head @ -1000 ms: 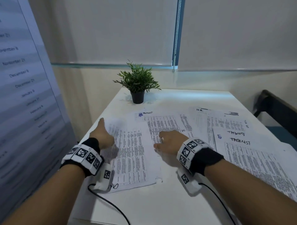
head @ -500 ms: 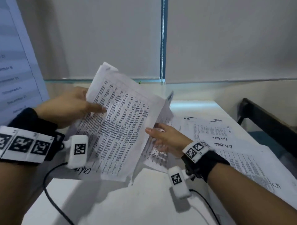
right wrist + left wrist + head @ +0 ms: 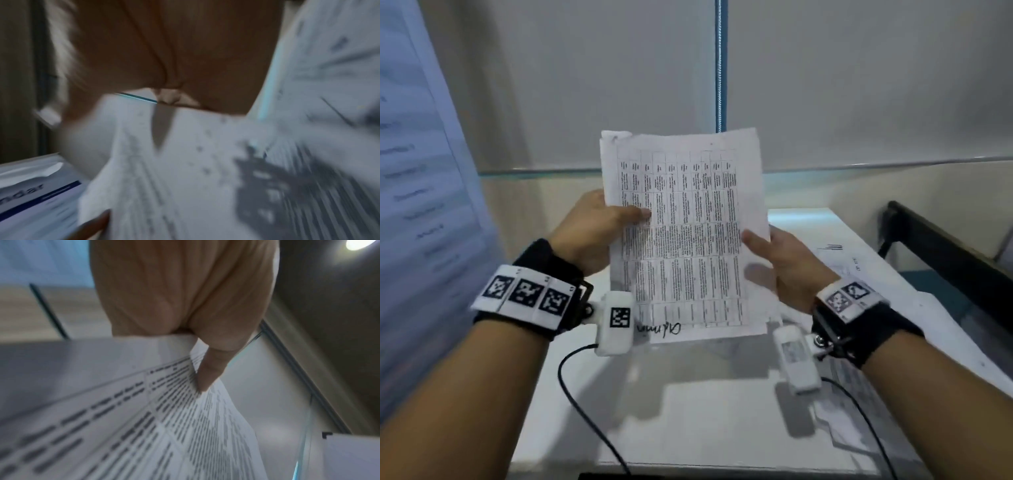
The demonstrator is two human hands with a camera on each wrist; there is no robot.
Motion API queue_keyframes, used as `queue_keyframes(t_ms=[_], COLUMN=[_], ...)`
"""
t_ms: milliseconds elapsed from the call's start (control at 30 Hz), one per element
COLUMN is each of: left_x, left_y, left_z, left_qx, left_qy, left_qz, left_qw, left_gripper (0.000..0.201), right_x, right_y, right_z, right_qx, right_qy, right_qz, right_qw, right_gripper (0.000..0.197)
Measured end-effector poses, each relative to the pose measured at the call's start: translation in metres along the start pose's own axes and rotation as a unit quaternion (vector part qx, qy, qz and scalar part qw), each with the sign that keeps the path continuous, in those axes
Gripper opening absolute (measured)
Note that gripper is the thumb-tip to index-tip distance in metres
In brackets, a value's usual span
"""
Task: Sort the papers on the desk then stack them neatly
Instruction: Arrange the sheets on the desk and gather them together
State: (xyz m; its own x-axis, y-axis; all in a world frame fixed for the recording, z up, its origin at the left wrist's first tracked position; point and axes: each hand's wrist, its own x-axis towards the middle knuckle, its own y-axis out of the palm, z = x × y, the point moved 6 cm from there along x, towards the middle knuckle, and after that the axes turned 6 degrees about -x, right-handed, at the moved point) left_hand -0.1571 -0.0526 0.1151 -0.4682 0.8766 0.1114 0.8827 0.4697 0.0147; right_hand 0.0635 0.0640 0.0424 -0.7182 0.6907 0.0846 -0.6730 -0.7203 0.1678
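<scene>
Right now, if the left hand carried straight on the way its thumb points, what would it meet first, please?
The left hand grips the lifted papers at their left edge, thumb pointing right across the printed table. Going on that way, it would probably reach the right hand holding the opposite edge, though depth is unclear.

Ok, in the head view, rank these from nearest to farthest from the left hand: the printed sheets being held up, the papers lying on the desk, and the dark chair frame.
1. printed sheets: gripped by the left hand at their left edge.
2. papers on the desk: past the right hand, on the white desk.
3. dark chair frame: beyond the desk's right edge, farthest.
</scene>
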Motion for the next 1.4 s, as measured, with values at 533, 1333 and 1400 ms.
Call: queue_keyframes(t_ms=[533, 1333, 1400], left_x=[-0.031, 0.103, 0.113], left_y=[0.288, 0.01, 0.004], left_z=[0.164, 0.207, 0.211], left_qx=[0.348, 0.585, 0.586], left_qy=[-0.122, -0.232, -0.242], left_qz=[0.253, 0.015, 0.007], left_qw=[0.895, 0.777, 0.773], left_gripper=[0.08, 0.077, 0.081], right_x=[-0.164, 0.064, 0.07], right_y=[-0.238, -0.028, -0.021], right_z=[-0.02, -0.102, -0.109], right_qx=[-0.563, -0.733, -0.745], right_qy=[0.279, 0.242, 0.234], right_qz=[-0.291, 0.019, 0.03], right_qw=[0.721, 0.636, 0.624], right_gripper=[0.023, 0.065, 0.066])
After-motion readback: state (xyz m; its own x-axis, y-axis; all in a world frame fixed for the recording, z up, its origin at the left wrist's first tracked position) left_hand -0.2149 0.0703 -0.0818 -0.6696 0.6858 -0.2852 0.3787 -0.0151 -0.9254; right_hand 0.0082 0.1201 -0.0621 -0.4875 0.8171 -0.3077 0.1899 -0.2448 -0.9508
